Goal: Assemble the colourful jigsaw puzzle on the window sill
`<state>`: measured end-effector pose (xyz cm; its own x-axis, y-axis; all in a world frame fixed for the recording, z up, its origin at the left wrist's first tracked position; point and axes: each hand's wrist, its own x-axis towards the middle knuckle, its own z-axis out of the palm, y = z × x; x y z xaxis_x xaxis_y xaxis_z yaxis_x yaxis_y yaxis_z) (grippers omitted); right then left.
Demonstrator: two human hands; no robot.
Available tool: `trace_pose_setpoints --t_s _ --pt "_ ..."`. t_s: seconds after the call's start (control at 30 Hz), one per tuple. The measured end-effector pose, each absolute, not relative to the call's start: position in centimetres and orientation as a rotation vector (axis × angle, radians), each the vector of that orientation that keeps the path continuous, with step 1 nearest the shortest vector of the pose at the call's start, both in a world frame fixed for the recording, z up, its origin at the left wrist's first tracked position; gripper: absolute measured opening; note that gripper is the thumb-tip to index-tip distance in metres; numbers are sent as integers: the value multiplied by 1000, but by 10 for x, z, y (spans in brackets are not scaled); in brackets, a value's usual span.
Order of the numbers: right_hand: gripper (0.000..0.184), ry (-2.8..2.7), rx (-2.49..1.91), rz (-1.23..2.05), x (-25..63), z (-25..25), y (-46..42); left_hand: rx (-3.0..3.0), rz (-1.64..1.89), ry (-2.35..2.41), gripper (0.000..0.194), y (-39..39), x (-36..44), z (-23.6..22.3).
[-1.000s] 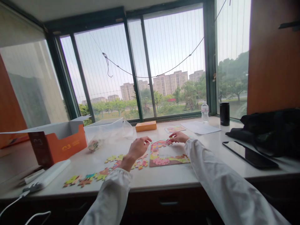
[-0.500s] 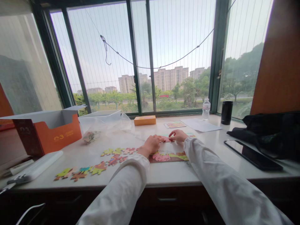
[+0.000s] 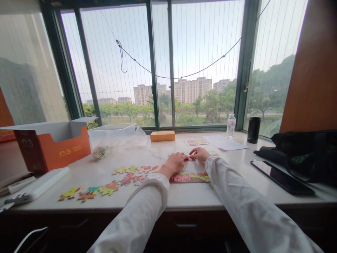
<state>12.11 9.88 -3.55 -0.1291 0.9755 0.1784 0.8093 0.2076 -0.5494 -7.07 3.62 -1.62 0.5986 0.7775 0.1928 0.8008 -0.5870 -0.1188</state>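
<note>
A partly assembled jigsaw puzzle (image 3: 182,177) lies flat on the table in front of me, with pink, green and brown parts along its near edge. My left hand (image 3: 176,163) rests over it, fingers closed and bent at a pinkish puzzle piece (image 3: 191,159). From the other side my right hand (image 3: 200,154) meets the same piece in a pinch, thumb and fingertips close to my left fingers. Both palms hide much of the puzzle's middle. To the left of my left wrist, several loose puzzle pieces (image 3: 110,188) are spread in rows.
An orange box (image 3: 68,146) and a white tray (image 3: 116,129) stand at the left, near a plastic bag (image 3: 104,149). Farther back are a small orange box (image 3: 162,136), a picture card (image 3: 196,141), paper (image 3: 226,143), a bottle (image 3: 231,125) and a black tumbler (image 3: 253,130). A phone (image 3: 281,176) lies right.
My left hand has shifted slightly right, and its fingers now cover more of the pinkish piece. My right hand stays nearly in place. The view has tilted slightly.
</note>
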Motion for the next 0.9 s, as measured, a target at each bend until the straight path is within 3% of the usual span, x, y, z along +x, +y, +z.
trace_pose_setpoints --t_s 0.9 --pt "21 -1888 -1696 321 132 -36 98 -2638 -309 -1431 40 37 -69 -27"
